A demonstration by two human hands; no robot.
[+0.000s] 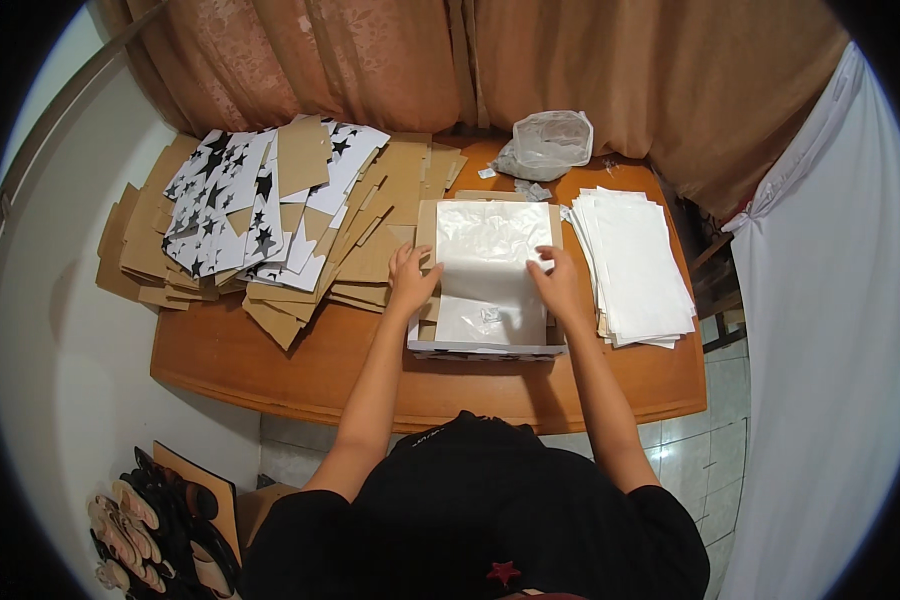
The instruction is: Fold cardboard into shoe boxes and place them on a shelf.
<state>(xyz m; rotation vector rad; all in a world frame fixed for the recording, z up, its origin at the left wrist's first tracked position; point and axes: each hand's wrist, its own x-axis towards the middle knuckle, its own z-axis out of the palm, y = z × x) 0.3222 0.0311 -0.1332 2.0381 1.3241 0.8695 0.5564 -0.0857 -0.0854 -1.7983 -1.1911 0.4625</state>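
Note:
In front of me an opened cardboard box (485, 351) with a black-star pattern on its front wall has its lid raised at the back. White tissue paper (492, 235) lines it, running from the lid down into the tray, with a crease across the middle. A small sachet (490, 315) lies on the paper near the front. My left hand (412, 278) is at the box's left edge, thumb and fingers apart beside the paper. At the paper's right edge is my right hand (556, 282), thumb and forefinger parted and touching it or nearly so.
A stack of white paper sheets (642, 265) lies right of the box. To the left are piled flat brown cardboard blanks (390, 225) and star-printed ones (225, 205). A clear plastic bag (552, 140) with small sachets stands at the back. Sandals (130, 530) hang lower left.

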